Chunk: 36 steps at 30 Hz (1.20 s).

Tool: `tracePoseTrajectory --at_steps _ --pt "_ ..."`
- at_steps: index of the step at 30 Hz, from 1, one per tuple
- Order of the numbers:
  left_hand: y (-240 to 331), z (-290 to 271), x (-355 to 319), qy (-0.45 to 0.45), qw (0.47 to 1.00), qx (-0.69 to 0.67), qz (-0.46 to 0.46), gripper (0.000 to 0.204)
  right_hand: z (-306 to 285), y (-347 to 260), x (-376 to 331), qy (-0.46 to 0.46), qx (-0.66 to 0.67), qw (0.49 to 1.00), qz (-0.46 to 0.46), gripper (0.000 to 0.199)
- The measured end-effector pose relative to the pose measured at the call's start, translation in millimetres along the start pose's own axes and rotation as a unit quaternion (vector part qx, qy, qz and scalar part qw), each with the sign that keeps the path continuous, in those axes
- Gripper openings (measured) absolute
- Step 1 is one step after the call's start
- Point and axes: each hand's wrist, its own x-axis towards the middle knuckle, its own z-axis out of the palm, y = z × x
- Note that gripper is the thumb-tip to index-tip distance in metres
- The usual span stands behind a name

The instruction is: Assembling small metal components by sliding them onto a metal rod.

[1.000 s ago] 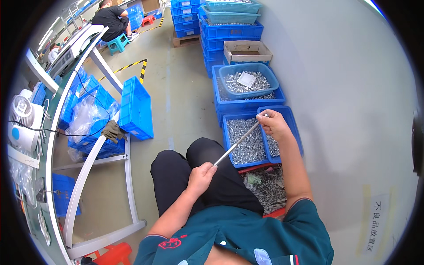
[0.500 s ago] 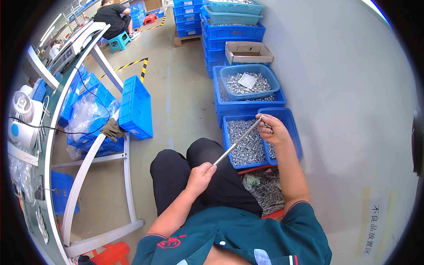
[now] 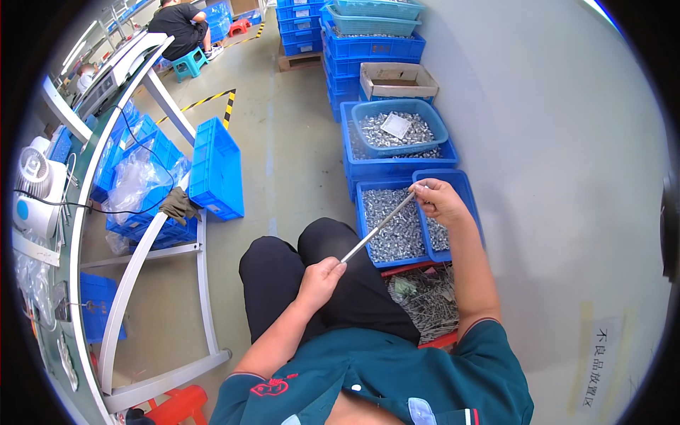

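Head view: left hand (image 3: 320,278) grips the lower end of a thin metal rod (image 3: 377,227); right hand (image 3: 440,202) pinches its upper tip above the blue bin (image 3: 464,185) of small metal parts. Keep rod steady and tilted over the bin's near edge.

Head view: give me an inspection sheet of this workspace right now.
Surface: grey floor, no tabletop under the hands.
Job's things: thin metal rod held at both ends above the blue bin of small metal parts.
Clutter: tray of loose rods; oval basket of parts; cardboard box.
Grippers: left hand shut on rod's near end; right hand pinches far end.
Cables: black cord by white fan.
Surroundings: stacked blue crates; seated person.
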Motion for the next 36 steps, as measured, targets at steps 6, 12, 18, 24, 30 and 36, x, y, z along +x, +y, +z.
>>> tracePoseTrajectory --at_steps 6,12,18,24,30,36 --pt "0.2 0.6 -0.1 0.000 1.000 -0.001 -0.011 0.025 10.0 11.0 -3.0 -0.008 0.041 0.999 -0.009 0.015" --pt "4.3 3.0 3.4 -0.011 0.999 -0.029 -0.023 0.025 20.2 25.7 -3.2 0.009 0.106 0.994 -0.025 0.016" --pt "15.1 12.3 12.4 -0.041 0.993 -0.100 -0.052 0.028 27.6 26.5 -2.7 0.002 0.103 0.994 -0.031 0.015" --pt "18.2 18.1 20.6 -0.060 0.978 -0.170 -0.102 0.029 47.1 39.2 -6.0 -0.007 0.041 0.999 0.017 0.017" --pt "26.0 15.1 24.7 -0.060 0.964 -0.211 -0.153 0.028 54.9 48.2 -4.9 -0.048 0.142 0.988 0.027 0.020" --pt "20.7 2.4 17.7 -0.049 0.955 -0.232 -0.179 0.028 24.5 75.9 8.3 -0.084 0.364 0.919 0.127 0.034"
